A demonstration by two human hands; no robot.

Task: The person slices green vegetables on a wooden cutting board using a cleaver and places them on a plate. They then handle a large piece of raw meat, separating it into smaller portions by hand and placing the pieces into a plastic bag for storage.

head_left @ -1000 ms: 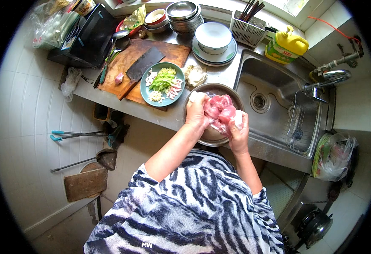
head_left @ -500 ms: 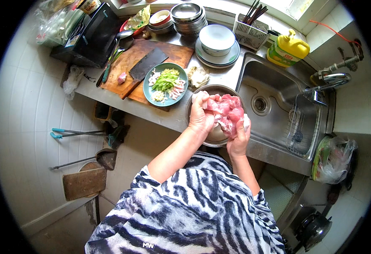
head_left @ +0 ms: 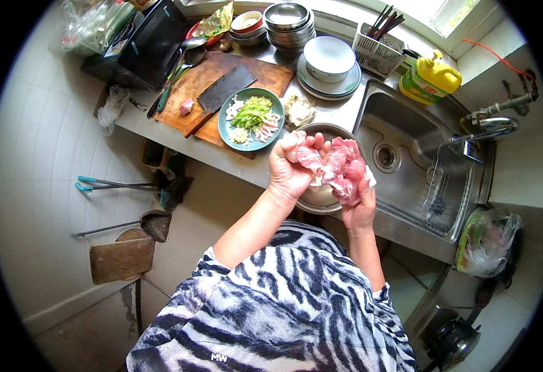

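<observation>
Lumpy, glossy meat (head_left: 345, 162) has spread wider, grasped by left hand (head_left: 286, 175) and right hand (head_left: 360, 209)

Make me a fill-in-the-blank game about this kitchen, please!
1. The left hand and right hand hold raw pink ____ over the metal bowl.
2. The cleaver lies on a wooden cutting ____.
3. The pump jug behind the sink is mostly ____.

Missing words: meat; board; yellow.
</observation>
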